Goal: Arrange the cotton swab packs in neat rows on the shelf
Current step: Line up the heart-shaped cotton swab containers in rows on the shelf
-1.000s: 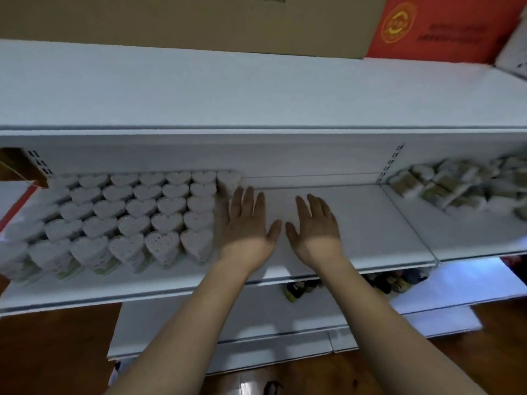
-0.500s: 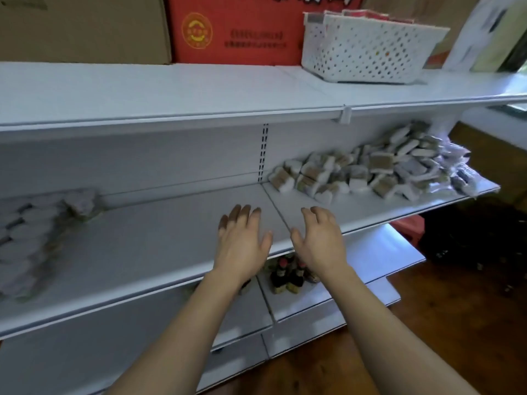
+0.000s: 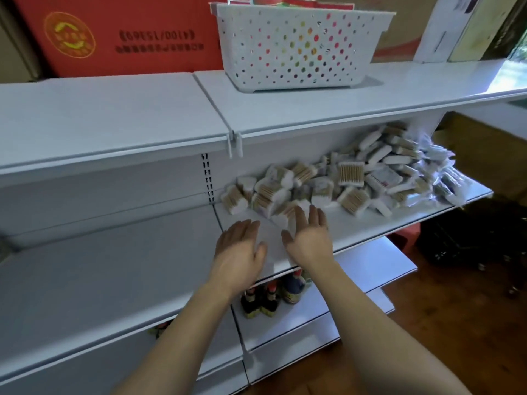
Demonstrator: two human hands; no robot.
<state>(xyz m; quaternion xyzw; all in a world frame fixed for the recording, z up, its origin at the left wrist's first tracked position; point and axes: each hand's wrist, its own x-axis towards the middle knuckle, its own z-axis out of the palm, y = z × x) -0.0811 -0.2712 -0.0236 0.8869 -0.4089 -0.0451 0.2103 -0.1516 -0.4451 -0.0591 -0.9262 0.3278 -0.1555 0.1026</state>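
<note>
Both hands, left hand [image 3: 239, 252] and right hand [image 3: 309, 240], reached nearer the cotton swab packs [image 3: 336, 181], fingers seemingly released, above bare shelf [image 3: 356, 226] front.

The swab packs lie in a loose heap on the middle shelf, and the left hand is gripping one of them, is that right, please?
Not quite: the head view shows the left hand open and holding nothing. The swab packs do lie in a loose heap on the middle shelf.

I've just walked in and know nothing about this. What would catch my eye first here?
Probably the jumbled heap of cotton swab packs on the middle shelf, right section. Just in front of it, the left hand and right hand hover open, holding nothing. Above, a white perforated basket sits beside a red carton.
</note>
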